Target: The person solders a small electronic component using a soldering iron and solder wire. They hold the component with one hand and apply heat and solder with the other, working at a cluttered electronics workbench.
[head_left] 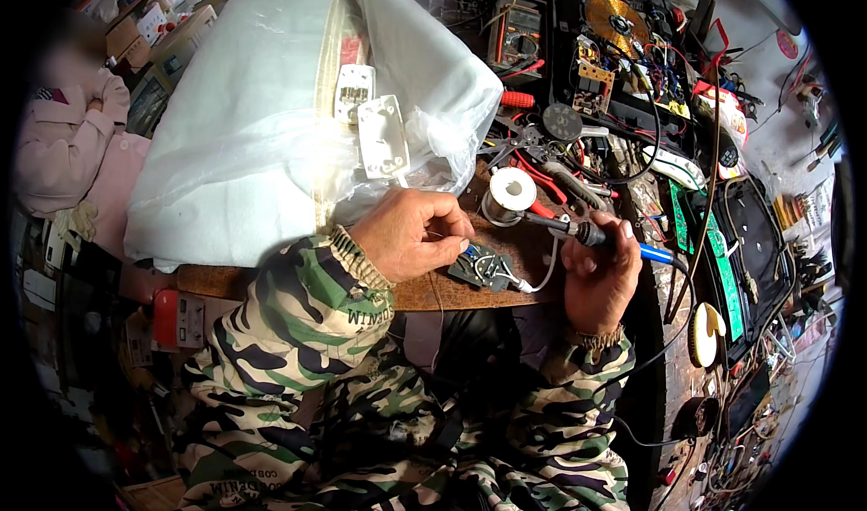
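My left hand [411,235] is closed in a pinch on a thin wire [440,308], whose tail hangs below the fingers past the table edge. Just right of those fingertips, a small dark module [481,267] with white and blue leads lies on the wooden table. A white cable [553,267] runs from it toward my right hand [601,276]. That hand grips a soldering iron [591,234] with a blue handle; its tip points left, near the front of a solder spool [508,195]. Above my left hand lies an open white plastic housing [384,138].
Translucent sheeting [244,104] covers a large bulky thing at the left. Pliers [539,178], a multimeter [517,37] and opened electronics [614,68] crowd the right side. A yellow sponge [704,335] sits near the right edge. Another person [68,140] is at the far left.
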A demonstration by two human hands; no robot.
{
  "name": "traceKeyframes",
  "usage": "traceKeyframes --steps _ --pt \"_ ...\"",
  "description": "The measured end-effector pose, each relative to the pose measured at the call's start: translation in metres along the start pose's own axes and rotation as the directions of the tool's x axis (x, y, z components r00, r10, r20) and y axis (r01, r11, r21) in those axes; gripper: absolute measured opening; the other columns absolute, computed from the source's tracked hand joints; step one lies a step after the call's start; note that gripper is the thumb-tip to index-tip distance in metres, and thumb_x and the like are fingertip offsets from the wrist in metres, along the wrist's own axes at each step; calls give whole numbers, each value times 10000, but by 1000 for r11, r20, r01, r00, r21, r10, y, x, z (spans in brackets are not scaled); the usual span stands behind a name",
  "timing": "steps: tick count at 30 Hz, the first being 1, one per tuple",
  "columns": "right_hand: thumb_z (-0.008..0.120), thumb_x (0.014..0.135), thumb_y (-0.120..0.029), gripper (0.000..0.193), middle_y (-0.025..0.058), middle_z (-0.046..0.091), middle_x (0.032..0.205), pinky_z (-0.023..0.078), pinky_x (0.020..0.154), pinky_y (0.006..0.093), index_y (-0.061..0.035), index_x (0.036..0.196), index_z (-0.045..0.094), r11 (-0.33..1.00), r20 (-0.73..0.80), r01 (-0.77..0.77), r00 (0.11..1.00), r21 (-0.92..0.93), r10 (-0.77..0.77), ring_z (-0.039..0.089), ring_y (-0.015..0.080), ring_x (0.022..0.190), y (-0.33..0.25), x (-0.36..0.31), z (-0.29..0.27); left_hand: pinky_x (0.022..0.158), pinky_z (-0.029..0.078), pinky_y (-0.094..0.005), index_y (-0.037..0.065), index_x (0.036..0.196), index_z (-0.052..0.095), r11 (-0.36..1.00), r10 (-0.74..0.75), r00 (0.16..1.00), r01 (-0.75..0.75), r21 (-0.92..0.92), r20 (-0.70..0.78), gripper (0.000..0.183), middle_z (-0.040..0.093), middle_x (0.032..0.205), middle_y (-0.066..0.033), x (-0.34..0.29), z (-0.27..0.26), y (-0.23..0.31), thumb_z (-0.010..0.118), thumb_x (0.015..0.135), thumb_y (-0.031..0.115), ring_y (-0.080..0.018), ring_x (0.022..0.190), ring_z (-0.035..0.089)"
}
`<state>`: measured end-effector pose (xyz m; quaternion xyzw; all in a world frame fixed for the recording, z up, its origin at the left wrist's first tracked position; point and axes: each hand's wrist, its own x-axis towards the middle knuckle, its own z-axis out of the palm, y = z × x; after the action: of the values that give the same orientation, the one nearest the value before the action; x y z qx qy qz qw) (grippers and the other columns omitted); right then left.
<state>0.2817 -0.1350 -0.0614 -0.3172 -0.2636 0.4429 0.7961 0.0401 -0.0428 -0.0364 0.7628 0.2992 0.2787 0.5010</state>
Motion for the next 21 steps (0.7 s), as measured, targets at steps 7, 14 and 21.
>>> traceKeyframes --steps 7,14,21 --pt "554 970 -323 348 92 567 654 506 575 338 21 970 608 996 114 19 993 -91 -8 512 158 522 7 0 13 658 529 -272 -17 872 665 999 -37 998 39 30 -52 89 699 790 -66 -8 -7 1 712 842 52 -107 715 639" --pt "643 953 -140 143 29 581 755 552 591 340 -44 883 564 993 54 16 999 -117 -10 478 89 537 6 0 9 724 548 -234 -54 956 632 995 -74 997 73 62 28 86 671 898 -62 -5 -7 -3 656 873 -46 -84 827 634" --pt "626 941 -116 108 -13 534 739 509 514 267 -54 880 562 976 19 -13 1000 -217 18 471 51 574 6 -1 17 732 558 -237 -43 906 617 997 -51 998 52 57 -31 63 676 906 -64 -9 -7 -2 634 851 -68 -88 824 641"
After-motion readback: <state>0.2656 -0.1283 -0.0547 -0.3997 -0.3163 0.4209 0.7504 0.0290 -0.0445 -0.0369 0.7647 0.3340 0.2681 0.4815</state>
